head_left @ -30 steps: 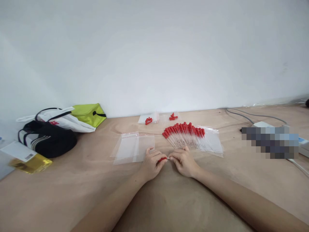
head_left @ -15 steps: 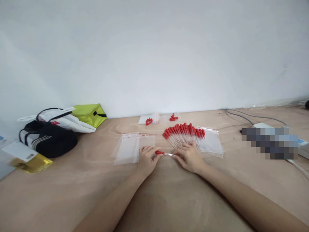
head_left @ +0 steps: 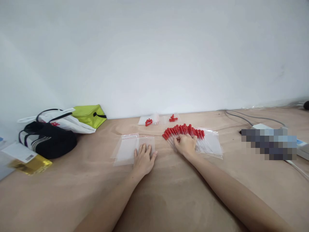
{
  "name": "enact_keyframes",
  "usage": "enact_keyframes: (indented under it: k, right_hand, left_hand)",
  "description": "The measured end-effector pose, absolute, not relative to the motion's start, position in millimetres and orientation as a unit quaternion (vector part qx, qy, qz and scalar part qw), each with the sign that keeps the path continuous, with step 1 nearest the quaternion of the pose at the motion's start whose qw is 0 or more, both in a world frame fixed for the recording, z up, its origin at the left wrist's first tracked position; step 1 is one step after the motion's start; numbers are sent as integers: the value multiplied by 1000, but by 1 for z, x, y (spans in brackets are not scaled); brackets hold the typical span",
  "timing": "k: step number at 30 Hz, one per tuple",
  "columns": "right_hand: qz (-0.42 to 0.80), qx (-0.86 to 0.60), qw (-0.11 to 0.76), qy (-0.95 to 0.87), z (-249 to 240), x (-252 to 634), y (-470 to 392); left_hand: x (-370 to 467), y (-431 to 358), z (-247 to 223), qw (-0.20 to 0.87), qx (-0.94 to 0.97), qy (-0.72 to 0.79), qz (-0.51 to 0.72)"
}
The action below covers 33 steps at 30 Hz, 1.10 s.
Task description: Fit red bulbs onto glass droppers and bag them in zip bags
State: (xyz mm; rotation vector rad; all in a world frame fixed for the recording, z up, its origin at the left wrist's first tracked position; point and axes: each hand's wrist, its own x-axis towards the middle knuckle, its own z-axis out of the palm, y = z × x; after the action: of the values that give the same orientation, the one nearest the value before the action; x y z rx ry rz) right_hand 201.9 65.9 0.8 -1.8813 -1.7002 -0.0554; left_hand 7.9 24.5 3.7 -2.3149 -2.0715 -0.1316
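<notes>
At the far left, a gold foil packet (head_left: 40, 166) with a white barcoded label lies on the wooden tabletop (head_left: 159, 203), beside a black bag (head_left: 59, 145) with pale stripes. A white bag (head_left: 76, 125) marked in red slumps behind that, and a lime-green bag (head_left: 84, 112) stands next to the wall (head_left: 154, 58). Then come overlapping clear zip bags (head_left: 126, 151), red seal lines toward the wall. The person's left hand (head_left: 144, 159) rests palm down at their near right side, fingers spread wide, nothing visible in them. Farther back sit two small clusters of red bulbs (head_left: 148, 122), in or on more clear plastic; I can't tell which. Nearer, droppers (head_left: 182, 129) are fanned out side by side, red ends toward the wall, pale stems toward the person. The right hand (head_left: 185, 144) is over the stems, fingers curled in narrow; whether they pinch a dropper I can't tell. The fan's right end overlaps another clear bag (head_left: 213, 143). Beyond it are grey cables (head_left: 241, 116) and a white box (head_left: 262, 126), partly blurred out.
</notes>
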Motion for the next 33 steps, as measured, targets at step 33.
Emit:
enact_keyframes:
  k: [33]
  right_hand:
    - [102,-356,235,-899,3,243,-21]
  left_hand:
    - [-3,-29,18,-116,-886,-444,-65]
